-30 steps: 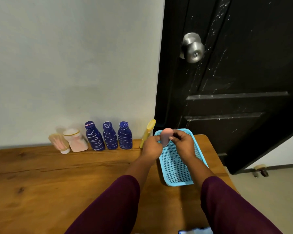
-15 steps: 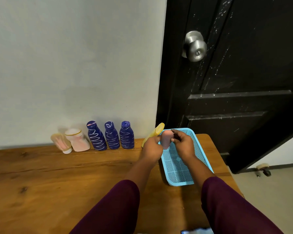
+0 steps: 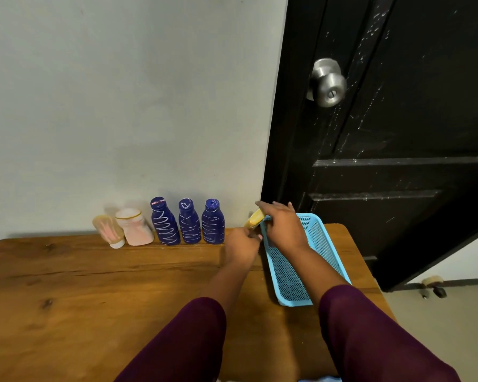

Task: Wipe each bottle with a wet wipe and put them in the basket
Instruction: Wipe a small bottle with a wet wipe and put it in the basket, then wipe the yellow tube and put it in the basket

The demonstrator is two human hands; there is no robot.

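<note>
Left hand (image 3: 242, 245) curled beside basket (image 3: 329, 244), contents hidden | right hand (image 3: 283, 227) over yellow bottle (image 3: 255, 218), grip indeterminate | basket at far right corner of table (image 3: 94, 285) | blue bottles (image 3: 189, 224) along far edge

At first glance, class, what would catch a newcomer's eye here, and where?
Three dark blue bottles stand in a row against the wall. Right of them, the left hand and right hand meet at a yellow bottle by the far corner of a light blue basket. Behind looms a black door with a silver knob.
</note>
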